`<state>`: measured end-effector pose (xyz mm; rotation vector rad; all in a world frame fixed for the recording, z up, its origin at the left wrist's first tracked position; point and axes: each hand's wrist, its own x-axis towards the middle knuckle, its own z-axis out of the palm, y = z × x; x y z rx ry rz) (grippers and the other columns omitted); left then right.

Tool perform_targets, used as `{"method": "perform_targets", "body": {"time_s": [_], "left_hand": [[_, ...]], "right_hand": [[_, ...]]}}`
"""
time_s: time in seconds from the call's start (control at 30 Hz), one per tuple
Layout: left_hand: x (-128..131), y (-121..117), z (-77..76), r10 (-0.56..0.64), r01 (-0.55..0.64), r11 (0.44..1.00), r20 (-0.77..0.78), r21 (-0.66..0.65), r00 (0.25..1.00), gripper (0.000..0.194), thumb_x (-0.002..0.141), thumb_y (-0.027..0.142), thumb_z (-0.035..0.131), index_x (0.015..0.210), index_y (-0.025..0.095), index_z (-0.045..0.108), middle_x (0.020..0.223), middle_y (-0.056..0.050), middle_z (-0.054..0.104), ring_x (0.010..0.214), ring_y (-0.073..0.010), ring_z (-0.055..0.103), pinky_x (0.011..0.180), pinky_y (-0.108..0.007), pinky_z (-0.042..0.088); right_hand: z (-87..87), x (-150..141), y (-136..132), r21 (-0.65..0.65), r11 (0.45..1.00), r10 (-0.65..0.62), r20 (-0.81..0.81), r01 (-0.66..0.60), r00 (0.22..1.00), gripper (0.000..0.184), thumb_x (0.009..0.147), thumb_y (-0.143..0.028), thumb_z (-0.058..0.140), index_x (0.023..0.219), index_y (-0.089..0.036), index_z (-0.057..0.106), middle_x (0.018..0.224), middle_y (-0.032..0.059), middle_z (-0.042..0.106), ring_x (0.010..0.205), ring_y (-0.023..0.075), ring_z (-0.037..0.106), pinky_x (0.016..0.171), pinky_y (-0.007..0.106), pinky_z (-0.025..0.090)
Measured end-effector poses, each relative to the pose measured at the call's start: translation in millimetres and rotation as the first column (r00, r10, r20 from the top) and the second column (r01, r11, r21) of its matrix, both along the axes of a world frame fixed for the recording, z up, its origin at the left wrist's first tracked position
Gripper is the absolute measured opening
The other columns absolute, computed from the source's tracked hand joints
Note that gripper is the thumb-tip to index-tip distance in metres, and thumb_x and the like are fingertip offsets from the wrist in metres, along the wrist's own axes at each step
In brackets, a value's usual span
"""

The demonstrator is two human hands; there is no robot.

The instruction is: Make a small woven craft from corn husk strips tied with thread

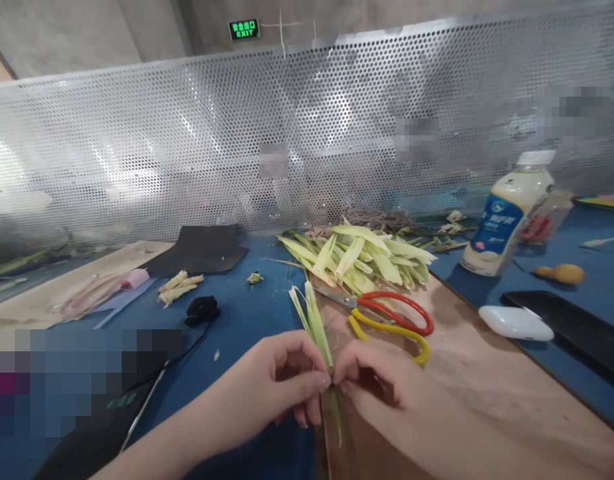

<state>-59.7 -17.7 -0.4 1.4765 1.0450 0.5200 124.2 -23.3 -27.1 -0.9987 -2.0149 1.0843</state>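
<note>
A small bundle of pale green corn husk strips (317, 320) stands up between my hands, with a thin green tail hanging below them. My left hand (291, 377) pinches the bundle between thumb and forefinger. From the other side, my right hand (369, 383) closes its fingertips at the same spot; what exactly sits between them is too small to see. Just beyond lie scissors (357, 303) with one red and one yellow handle, blades pointing left. Behind them is a heap of corn husks (361, 253).
A brown board (467, 360) lies on the blue table (257, 307). To the right are a milk bottle (507, 213), a white case (517, 323) and a black phone (577, 340). On the left are husk scraps (179, 287) and a black sheet (197, 250). A perforated metal screen (227, 147) stands behind.
</note>
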Motion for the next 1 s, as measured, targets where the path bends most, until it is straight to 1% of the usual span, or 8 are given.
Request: {"method": "perform_targets", "body": {"time_s": [0.07,0.13,0.23,0.27,0.4,0.57,0.8,1.0], "left_hand": [[0.5,-1.7,3.7,-0.024,0.025,0.998,0.010,-0.060,1.000,0.015,0.075,0.030,0.056,0.075,0.016,0.051,0.057,0.002,0.061,0.049,-0.0069,0.051,0.043,-0.015,0.034],[0.0,-2.3,5.6,-0.029,0.033,0.995,0.038,-0.098,0.999,0.013,0.072,0.026,0.058,0.073,0.015,0.051,0.059,0.000,0.062,0.051,-0.0078,0.054,0.046,-0.016,0.036],[-2.2,-1.1,5.0,-0.031,0.054,0.990,0.168,-0.133,0.985,0.005,0.069,0.013,0.051,0.073,0.013,0.054,0.064,-0.004,0.065,0.056,-0.0103,0.058,0.047,-0.016,0.038],[-3.2,-0.4,4.5,-0.032,0.070,0.986,0.236,-0.154,0.971,0.011,0.067,0.009,0.047,0.075,0.012,0.054,0.066,-0.006,0.066,0.058,-0.0117,0.060,0.047,-0.017,0.038],[-5.2,1.0,4.9,-0.019,0.126,0.962,0.401,-0.243,0.916,0.025,0.057,0.004,0.042,0.078,0.010,0.056,0.072,-0.010,0.068,0.061,-0.0152,0.062,0.045,-0.018,0.040],[-2.2,0.3,5.4,0.021,0.050,0.974,0.309,-0.220,0.951,0.013,0.068,0.006,0.048,0.077,0.011,0.055,0.071,-0.008,0.068,0.062,-0.0141,0.063,0.047,-0.017,0.041],[-0.7,1.8,3.8,0.041,0.023,0.974,0.273,-0.225,0.961,0.002,0.074,0.014,0.053,0.075,0.012,0.053,0.071,-0.008,0.069,0.064,-0.0159,0.064,0.046,-0.018,0.043],[1.0,1.8,6.9,0.047,0.012,0.968,0.231,-0.250,0.972,0.005,0.072,0.014,0.055,0.076,0.012,0.052,0.072,-0.008,0.068,0.064,-0.0149,0.063,0.047,-0.019,0.042]], "right_hand": [[-2.0,0.7,5.3,-0.213,0.975,0.024,-0.176,-0.062,0.984,0.007,0.071,-0.015,0.047,0.073,-0.018,0.052,0.067,-0.0013,0.056,0.064,0.0108,0.052,0.057,0.023,0.039],[-4.0,2.5,11.4,-0.381,0.904,0.055,-0.346,-0.194,0.937,0.011,0.065,-0.015,0.048,0.073,-0.017,0.056,0.067,-0.0006,0.060,0.061,0.0104,0.054,0.057,0.023,0.041],[-5.9,5.5,18.0,-0.483,0.782,0.103,-0.524,-0.394,0.846,0.023,0.059,-0.016,0.048,0.078,-0.015,0.062,0.068,0.0008,0.063,0.058,0.0098,0.054,0.056,0.023,0.042],[-6.3,6.1,19.0,-0.488,0.763,0.104,-0.555,-0.424,0.825,0.025,0.058,-0.015,0.049,0.079,-0.015,0.062,0.068,0.0011,0.063,0.059,0.0096,0.055,0.057,0.022,0.042],[-8.5,5.5,19.1,-0.511,0.746,0.077,-0.570,-0.426,0.818,0.024,0.058,-0.010,0.057,0.082,-0.015,0.061,0.069,0.0006,0.064,0.064,0.0102,0.058,0.060,0.022,0.042],[-18.2,3.3,19.4,-0.549,0.754,0.009,-0.541,-0.361,0.841,0.015,0.070,-0.023,0.064,0.081,-0.016,0.058,0.072,0.0011,0.064,0.068,0.0116,0.061,0.065,0.026,0.044],[-16.3,3.0,21.3,-0.510,0.716,0.045,-0.648,-0.477,0.760,0.016,0.067,-0.016,0.064,0.082,-0.015,0.060,0.072,0.0011,0.065,0.067,0.0108,0.062,0.066,0.025,0.045],[-14.8,-3.0,19.9,-0.554,0.738,0.002,-0.567,-0.384,0.824,0.015,0.064,-0.018,0.066,0.077,-0.015,0.059,0.067,-0.0004,0.064,0.064,0.0104,0.062,0.063,0.024,0.046]]}}
